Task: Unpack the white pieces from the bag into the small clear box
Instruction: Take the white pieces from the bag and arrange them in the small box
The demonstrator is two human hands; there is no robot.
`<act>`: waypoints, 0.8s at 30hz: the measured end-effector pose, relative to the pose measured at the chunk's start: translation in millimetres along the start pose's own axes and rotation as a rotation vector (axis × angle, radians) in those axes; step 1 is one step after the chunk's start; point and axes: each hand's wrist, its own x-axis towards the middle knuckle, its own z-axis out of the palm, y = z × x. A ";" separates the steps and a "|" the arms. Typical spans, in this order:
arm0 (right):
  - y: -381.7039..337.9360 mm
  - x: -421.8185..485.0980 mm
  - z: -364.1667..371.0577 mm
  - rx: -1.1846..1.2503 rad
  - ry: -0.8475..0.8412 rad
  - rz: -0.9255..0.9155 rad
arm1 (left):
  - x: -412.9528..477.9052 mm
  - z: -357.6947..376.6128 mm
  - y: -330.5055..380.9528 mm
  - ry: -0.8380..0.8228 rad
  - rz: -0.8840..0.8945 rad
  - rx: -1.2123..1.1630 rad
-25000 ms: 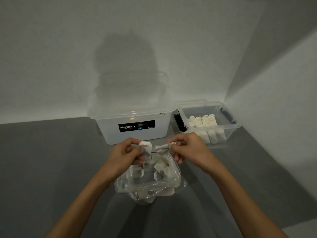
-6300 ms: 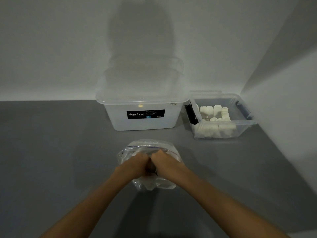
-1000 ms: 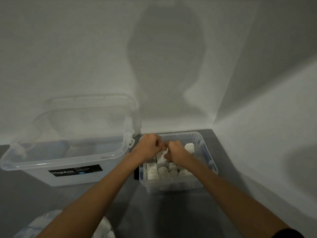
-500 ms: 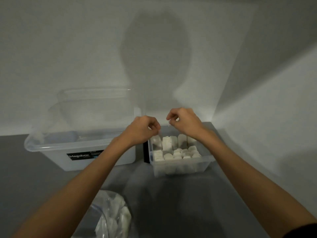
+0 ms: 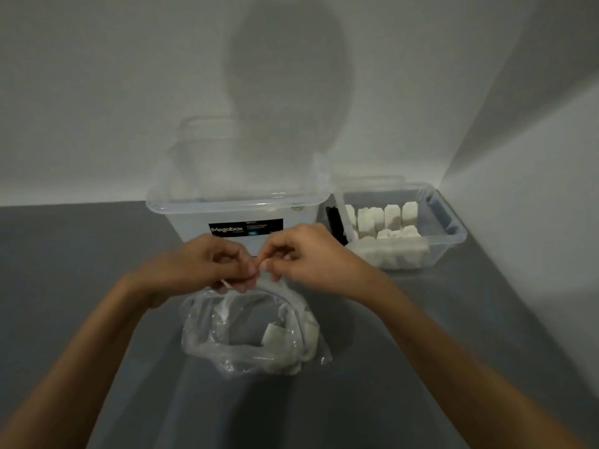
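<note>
Mostly done, seemingly: white blocky pieces (image 5: 390, 217) crowd the small clear plastic box (image 5: 453, 236); few remain in the crumpled transparent bag (image 5: 246, 354); each grip, left hand (image 5: 194, 267) and right hand (image 5: 311, 260), pinches its rim.

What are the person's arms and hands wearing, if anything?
Nothing visible: the left hand and right hand have no gloves, rings or watch; the left forearm and right forearm run uncovered to the frame's edge, no sleeves in view.

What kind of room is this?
Probably a bare room corner used for sorting: plain white walls, a big storage box, and a small clear box of white pieces.
</note>
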 end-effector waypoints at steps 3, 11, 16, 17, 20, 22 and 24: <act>-3.4 -1.9 20.3 -0.022 0.085 0.026 | -14.8 4.8 -25.2 -0.130 -0.081 -0.023; 6.0 -17.0 82.3 -0.130 -0.047 0.140 | 32.1 75.3 -67.5 -0.056 0.062 0.374; 34.4 -10.4 109.0 -0.382 -0.240 0.326 | 58.4 103.8 -113.9 0.000 0.075 0.475; 35.7 -11.9 109.2 -0.406 -0.250 0.327 | 67.2 109.2 -129.4 0.015 0.080 0.481; 38.5 -14.5 108.8 -0.434 -0.223 0.328 | 65.2 115.6 -134.6 0.058 0.078 0.496; 40.3 -13.9 108.1 -0.411 -0.207 0.346 | 52.5 113.2 -121.6 0.092 0.102 0.456; 44.6 -13.7 106.9 -0.372 -0.165 0.364 | 45.5 108.8 -113.1 0.138 0.128 0.429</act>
